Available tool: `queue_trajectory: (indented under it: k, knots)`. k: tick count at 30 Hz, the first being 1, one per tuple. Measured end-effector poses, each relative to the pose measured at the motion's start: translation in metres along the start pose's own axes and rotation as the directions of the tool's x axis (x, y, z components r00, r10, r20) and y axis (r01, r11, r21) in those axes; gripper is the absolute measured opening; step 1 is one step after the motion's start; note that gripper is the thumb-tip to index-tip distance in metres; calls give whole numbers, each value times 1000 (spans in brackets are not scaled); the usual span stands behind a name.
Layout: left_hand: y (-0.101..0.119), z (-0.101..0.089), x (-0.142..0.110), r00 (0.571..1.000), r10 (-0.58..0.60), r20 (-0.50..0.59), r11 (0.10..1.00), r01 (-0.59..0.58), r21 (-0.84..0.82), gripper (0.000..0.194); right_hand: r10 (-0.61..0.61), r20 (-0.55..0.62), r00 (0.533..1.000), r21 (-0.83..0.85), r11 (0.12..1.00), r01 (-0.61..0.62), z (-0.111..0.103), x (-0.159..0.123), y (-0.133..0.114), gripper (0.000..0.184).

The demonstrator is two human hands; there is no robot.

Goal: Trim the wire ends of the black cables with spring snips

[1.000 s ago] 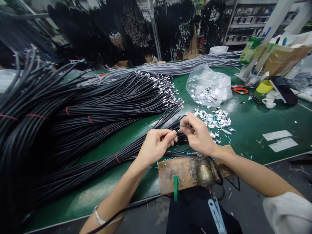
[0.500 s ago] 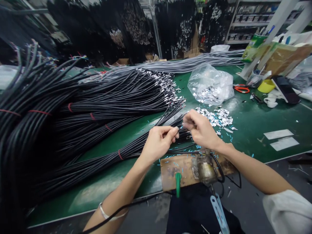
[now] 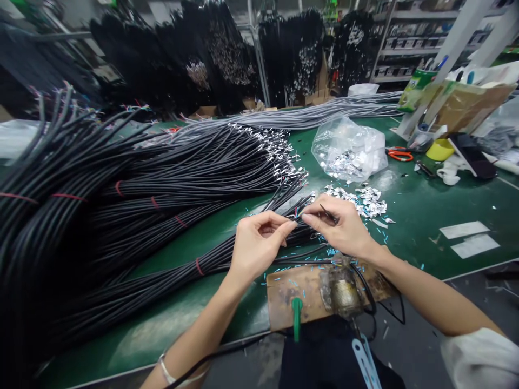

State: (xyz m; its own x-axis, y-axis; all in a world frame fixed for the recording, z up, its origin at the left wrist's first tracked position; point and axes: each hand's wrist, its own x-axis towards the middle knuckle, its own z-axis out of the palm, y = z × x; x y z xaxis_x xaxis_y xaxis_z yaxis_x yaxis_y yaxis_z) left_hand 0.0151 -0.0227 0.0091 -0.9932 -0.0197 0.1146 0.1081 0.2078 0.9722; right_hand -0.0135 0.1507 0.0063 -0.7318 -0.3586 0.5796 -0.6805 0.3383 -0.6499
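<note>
My left hand (image 3: 261,237) is closed in a pinch on the end of a black cable, whose thin red, blue and white wires (image 3: 297,213) stick out past the fingertips. Facing it, my right hand (image 3: 338,224) pinches the tip of one thin wire between thumb and forefinger. A slim dark pointed tool (image 3: 328,214) lies across the right fingers; its kind is not clear. Below the hands rests a bundle of black cables (image 3: 219,248), bound with a red tie (image 3: 199,266). Small blue wire scraps (image 3: 331,252) lie beside the right hand.
Larger heaps of black cables (image 3: 194,162) cover the left of the green table (image 3: 409,216). A plastic bag (image 3: 351,148), foil scraps (image 3: 371,201) and orange-handled scissors (image 3: 400,154) lie beyond. A stained board (image 3: 284,292) with a metal device (image 3: 344,289) sits at the front edge.
The right hand has turned and its fingertips have come to the wires at the left fingertips. The dark tool and coloured wires now show clearly. The view has shifted slightly.
</note>
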Motion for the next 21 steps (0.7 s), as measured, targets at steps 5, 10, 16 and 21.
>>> queue_trajectory:
  k: [5, 10, 16, 21]
  knots:
    - [1, 0, -1, 1000, 8, 11, 1000, -8, 13, 16, 16, -23, 1000, 36, 999, -15, 0, 0, 1, 13]
    - [2, 1, -1, 1000, 11, 1, 1000, -11, 8, 18, 102, 45, 994, 70, 992, -105, 2, 0, -2, 9]
    - [-5, 5, -3, 985, 130, -114, 988, -120, 94, 18, 107, -55, 993, -24, 994, -109, 3, -3, -7, 12]
    - [-6, 3, -3, 986, 141, -86, 979, -126, 161, 17, 15, -51, 999, -45, 999, -17, 5, -7, -6, 12]
